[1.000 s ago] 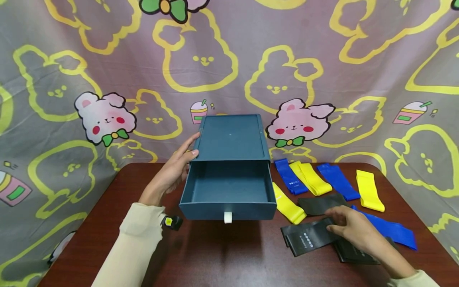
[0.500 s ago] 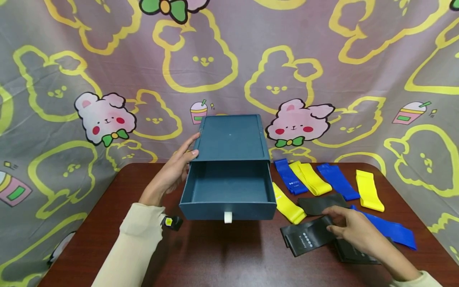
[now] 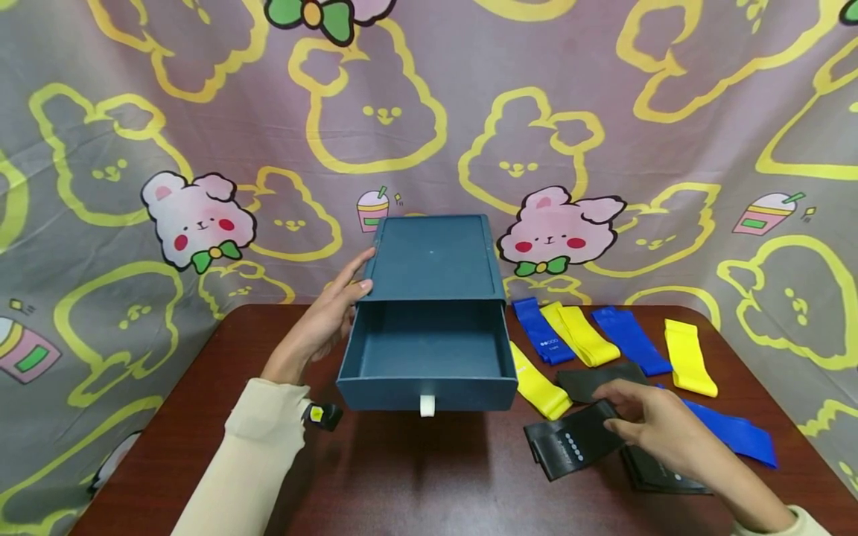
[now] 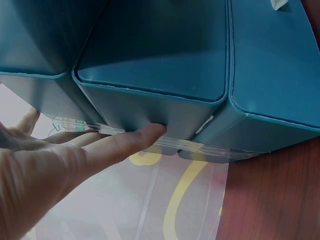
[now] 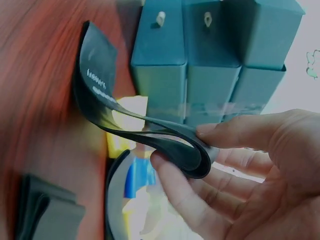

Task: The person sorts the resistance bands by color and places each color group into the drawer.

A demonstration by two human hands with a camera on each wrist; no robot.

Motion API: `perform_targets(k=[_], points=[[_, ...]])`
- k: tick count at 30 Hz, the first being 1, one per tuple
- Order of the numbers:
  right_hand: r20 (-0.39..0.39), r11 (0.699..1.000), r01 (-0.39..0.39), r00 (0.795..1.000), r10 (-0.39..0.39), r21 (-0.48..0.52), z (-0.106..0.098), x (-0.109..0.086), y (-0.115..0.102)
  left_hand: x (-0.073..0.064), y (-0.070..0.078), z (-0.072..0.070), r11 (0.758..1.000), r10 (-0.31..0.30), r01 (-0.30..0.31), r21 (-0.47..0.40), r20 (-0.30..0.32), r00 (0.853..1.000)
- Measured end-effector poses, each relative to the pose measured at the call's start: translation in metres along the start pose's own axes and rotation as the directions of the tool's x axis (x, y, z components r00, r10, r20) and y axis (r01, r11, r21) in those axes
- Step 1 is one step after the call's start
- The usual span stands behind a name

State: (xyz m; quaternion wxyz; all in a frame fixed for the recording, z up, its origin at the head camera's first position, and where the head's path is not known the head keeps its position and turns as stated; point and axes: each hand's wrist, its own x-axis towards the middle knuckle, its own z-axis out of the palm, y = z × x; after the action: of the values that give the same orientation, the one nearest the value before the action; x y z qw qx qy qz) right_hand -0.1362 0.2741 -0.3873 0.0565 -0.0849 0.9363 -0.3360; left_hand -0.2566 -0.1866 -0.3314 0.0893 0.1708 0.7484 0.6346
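Observation:
My right hand [image 3: 660, 432] pinches the near end of a folded black resistance band [image 3: 570, 444] between thumb and fingers. In the right wrist view the pinched end [image 5: 192, 155] forms a raised loop, while the printed far part slants down toward the table. My left hand [image 3: 320, 324] rests against the left side of a dark teal drawer cabinet [image 3: 432, 257], thumb at the top edge and fingers extended. The left wrist view shows a fingertip [image 4: 159, 130] against the cabinet wall. The top drawer [image 3: 382, 394], with a white pull tab [image 3: 427, 406], stands pulled out and bare inside.
Two more black bands lie around the right hand, one behind [image 3: 583, 383] and one in front [image 3: 660, 473]. Yellow bands [image 3: 690, 357] and blue bands [image 3: 630, 339] spread over the table's right side. A patterned curtain [image 3: 415, 97] hangs behind the table [image 3: 415, 484].
My right hand has shifted slightly left, and the black band's pinched end has risen a little. My left hand, the cabinet and the drawer stay put.

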Motion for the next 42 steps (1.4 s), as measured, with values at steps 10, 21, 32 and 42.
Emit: perform_targets(k=[10,21,32,42], points=[[0.037,0.986,0.015,0.999,-0.022,0.167,-0.004,-0.004,-0.015,0.0,-0.001,0.001,1.0,-0.003,0.004,-0.023,0.004,1.0],[0.058,0.98,0.016,0.998,-0.028,0.197,-0.018,-0.01,-0.039,0.0,-0.001,0.002,0.999,-0.009,0.009,-0.032,0.006,1.0],[-0.078,0.984,0.143,0.988,-0.135,0.106,-0.039,-0.013,-0.063,-0.001,0.001,0.001,0.999,-0.013,0.013,-0.032,0.008,1.0],[-0.242,0.948,0.295,0.935,-0.259,0.124,-0.068,-0.012,-0.092,-0.001,0.001,0.0,0.999,-0.016,0.016,-0.036,0.013,1.0]])
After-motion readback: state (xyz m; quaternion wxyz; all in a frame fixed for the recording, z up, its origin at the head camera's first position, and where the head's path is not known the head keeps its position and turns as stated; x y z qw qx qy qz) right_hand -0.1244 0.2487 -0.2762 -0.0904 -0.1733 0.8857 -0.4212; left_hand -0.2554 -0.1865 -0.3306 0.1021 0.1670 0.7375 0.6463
